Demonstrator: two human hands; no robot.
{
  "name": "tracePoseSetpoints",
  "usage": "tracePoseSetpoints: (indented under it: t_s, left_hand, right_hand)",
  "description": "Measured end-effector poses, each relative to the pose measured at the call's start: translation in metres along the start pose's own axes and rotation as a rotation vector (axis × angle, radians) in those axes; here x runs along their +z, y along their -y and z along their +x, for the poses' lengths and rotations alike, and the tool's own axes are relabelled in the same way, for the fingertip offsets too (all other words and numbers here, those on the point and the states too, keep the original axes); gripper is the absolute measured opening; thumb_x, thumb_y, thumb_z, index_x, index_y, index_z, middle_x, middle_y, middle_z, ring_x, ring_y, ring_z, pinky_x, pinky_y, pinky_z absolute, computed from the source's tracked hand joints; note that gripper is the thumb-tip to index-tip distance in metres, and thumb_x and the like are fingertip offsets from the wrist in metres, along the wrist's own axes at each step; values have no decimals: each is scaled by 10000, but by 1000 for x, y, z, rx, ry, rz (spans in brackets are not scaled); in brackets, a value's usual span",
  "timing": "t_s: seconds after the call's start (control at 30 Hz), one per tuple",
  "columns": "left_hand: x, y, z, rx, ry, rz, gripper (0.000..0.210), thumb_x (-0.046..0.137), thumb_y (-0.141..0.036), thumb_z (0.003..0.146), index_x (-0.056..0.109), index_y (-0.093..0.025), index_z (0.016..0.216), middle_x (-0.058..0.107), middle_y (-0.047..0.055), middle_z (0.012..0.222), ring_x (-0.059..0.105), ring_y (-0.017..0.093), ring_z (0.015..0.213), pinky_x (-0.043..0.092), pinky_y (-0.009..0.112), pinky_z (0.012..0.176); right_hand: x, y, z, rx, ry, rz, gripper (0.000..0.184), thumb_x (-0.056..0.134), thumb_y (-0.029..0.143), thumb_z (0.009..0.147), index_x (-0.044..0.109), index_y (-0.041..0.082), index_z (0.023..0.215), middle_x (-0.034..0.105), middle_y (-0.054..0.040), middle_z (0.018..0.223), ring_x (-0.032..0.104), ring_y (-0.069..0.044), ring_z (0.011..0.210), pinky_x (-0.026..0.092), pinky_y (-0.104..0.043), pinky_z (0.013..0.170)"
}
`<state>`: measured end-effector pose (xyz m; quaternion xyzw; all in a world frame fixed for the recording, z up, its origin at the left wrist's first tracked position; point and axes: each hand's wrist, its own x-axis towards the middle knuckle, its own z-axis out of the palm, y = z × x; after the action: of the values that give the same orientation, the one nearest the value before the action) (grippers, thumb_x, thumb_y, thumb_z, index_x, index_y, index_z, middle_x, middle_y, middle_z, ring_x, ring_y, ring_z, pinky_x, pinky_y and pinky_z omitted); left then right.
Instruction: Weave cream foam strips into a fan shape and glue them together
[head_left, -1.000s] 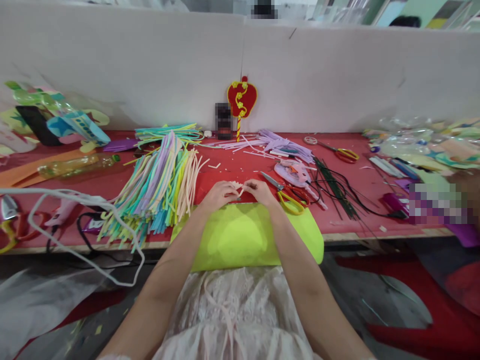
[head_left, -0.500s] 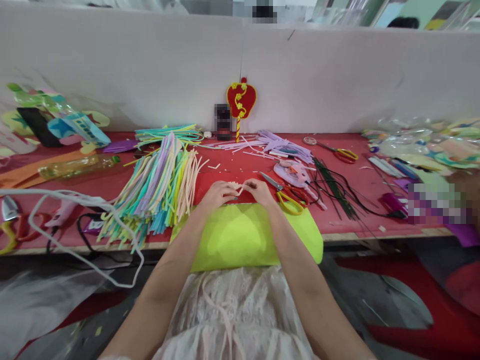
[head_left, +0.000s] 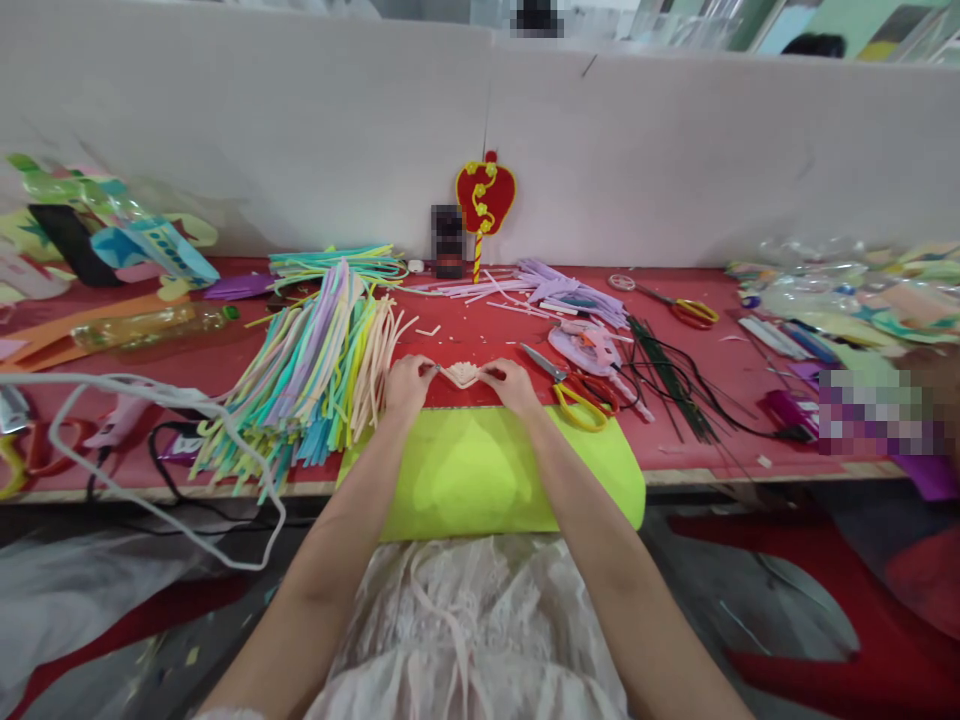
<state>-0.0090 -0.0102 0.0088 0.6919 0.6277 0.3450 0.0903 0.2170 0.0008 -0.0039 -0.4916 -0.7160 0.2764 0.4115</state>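
A small cream-peach piece, apparently bent from fuzzy pipe cleaner, spans the gap between my hands (head_left: 460, 374). It has a pleated-looking middle and a shallow V along its lower side. My left hand (head_left: 409, 384) pinches its left end between thumb and finger. At the right end, my right hand (head_left: 511, 384) grips it the same way. Just left of my left hand lies a thick bundle of pastel pipe cleaners (head_left: 304, 365). Beneath my wrists, a bright yellow-green sheet (head_left: 480, 470) hangs over the table edge. Scissors (head_left: 574, 388) with yellow and red handles rest beside my right hand.
Behind stands a red apple-shaped ornament (head_left: 486, 200) on a striped stick, against a white partition (head_left: 300, 140). Lilac pipe cleaners (head_left: 540, 285), a pink glue gun (head_left: 589, 345) and dark green stems (head_left: 671, 385) lie right. A white looped frame (head_left: 259, 470) juts over the left edge.
My hands have moved apart, the left one shifting left. The cream-peach piece, earlier mostly covered by fingers, now shows stretched between them.
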Motion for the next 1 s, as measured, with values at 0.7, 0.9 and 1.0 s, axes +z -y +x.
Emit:
tracePoseSetpoints:
  t_s: [0.7, 0.9, 1.0]
  left_hand:
    - [5, 1, -1, -115, 36, -91, 102, 603, -272, 828, 675, -206, 859, 687, 52, 852, 620, 200, 807, 441, 337, 781]
    - [4, 2, -2, -124, 43, -112, 67, 622, -242, 813, 677, -211, 835, 687, 40, 805, 623, 201, 813, 446, 341, 792]
    - [4, 1, -2, -139, 56, -108, 62, 634, -224, 803, 681, -212, 841, 685, 36, 792, 622, 195, 797, 447, 337, 785]
  right_hand:
    - [-3, -7, 0, -18, -234, -94, 207, 569, 368, 844, 678, 194, 818, 668, -68, 863, 604, -196, 809, 461, -336, 797]
    - [-5, -7, -4, -59, -82, -108, 204, 628, 401, 815, 713, 221, 854, 678, -51, 857, 599, -188, 774, 456, -321, 746]
    - [-5, -5, -5, -81, -48, -146, 184, 633, 386, 821, 723, 232, 867, 680, -51, 871, 600, -190, 804, 448, -321, 766]
